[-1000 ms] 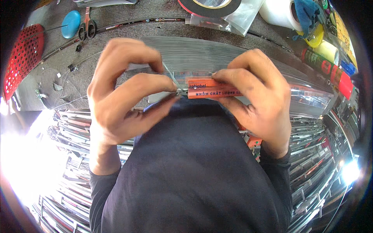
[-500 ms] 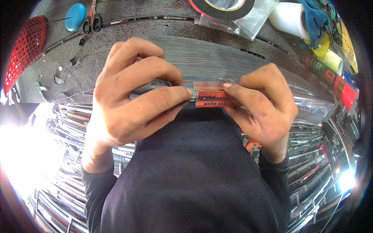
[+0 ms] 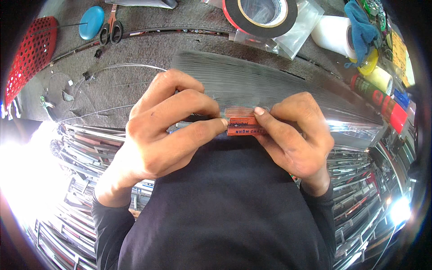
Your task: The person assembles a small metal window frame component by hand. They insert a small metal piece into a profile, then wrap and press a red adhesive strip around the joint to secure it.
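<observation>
Lying across the middle of the view, just above the person's dark-sleeved chest, an orange label strip [image 3: 245,127] sits on the near edge of a long sheet of fine silvery mesh [image 3: 252,81] that stretches over the grey bench [image 3: 135,90]. Both hands meet at it. The left hand [image 3: 166,130] comes in from the lower left with its wrist bent, fingers [image 3: 198,130] stretched flat toward the right, fingertips closed on the strip's left end with the thumb hidden beneath. The right hand [image 3: 292,139] arches in from the lower right, its forefinger pressing down on the strip's top edge and the other fingers curled under; its grip is pinched tight on the strip too.

Farther out, stacks of shiny metal rails [image 3: 94,148] fill the space below the bench on both sides. At the far edge lie a roll of black tape [image 3: 261,15] on a clear plastic bag, a white roll [image 3: 333,33] with a blue cloth [image 3: 362,27] draped over it, scissors [image 3: 111,27] beside a blue disc [image 3: 91,21], and a red perforated basket [image 3: 29,56] at the left
</observation>
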### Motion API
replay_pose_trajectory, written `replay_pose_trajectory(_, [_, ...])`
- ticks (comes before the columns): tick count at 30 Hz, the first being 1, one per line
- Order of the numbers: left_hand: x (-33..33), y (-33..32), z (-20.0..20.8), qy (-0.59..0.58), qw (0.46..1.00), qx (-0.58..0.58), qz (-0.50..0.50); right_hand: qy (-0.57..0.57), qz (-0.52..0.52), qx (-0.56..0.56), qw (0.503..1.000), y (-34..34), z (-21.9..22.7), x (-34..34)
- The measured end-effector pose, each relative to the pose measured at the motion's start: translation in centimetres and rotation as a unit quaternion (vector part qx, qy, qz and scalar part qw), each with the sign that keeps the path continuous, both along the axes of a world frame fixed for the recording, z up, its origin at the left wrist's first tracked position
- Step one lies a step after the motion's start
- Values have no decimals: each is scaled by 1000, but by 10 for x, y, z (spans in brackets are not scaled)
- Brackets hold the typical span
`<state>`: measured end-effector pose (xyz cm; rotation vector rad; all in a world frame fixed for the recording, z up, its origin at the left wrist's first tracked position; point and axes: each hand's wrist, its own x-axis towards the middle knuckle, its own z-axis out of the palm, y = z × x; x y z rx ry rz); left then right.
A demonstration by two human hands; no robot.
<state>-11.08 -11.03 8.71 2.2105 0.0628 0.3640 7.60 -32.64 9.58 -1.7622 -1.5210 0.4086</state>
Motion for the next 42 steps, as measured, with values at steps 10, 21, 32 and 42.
replay_pose_trajectory(10, [-3, 14, -5, 19, 997, -76, 4, -4, -5, -11, 1000, 4, 2, 2])
replay_pose_trajectory(21, [-6, 10, -6, 1, 995, -102, 13, 7, -2, -5, 1000, 9, 3, 0])
replay_pose_trajectory(32, [-6, 11, -8, -32, 996, -76, 16, 22, -2, -6, 1000, 12, 5, 1])
replay_pose_trajectory(42, [-9, 10, -9, -31, 996, -75, 23, 12, -6, 4, 1000, 17, 8, -6])
